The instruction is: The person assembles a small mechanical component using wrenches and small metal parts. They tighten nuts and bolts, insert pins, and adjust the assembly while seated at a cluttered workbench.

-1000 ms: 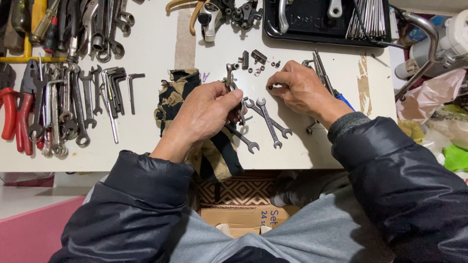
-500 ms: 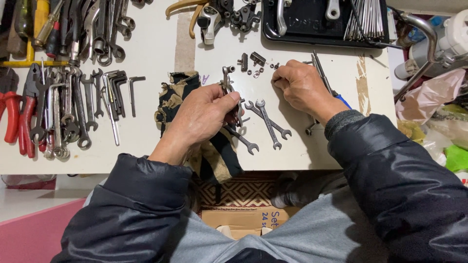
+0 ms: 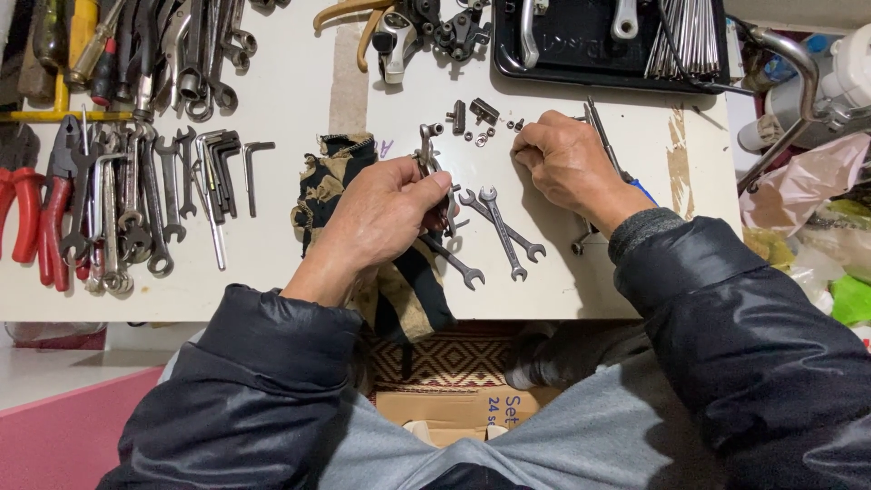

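Left hand: fingers clamped on small grey metal brake-like part, held above white table; right hand: fingertips curled onto tiny loose nuts and washers; advisably pinch one piece, part kept steady; paired steel spanners between.

Left hand holding metal bracket, right hand pinching among small nuts, wrenches between

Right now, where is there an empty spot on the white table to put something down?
Bare table lies between the hex keys and the patterned cloth. Another bare strip runs right of the right hand, below the black tray. It is crowded at the far left with the wrenches, and between the hands, around the small spanners.
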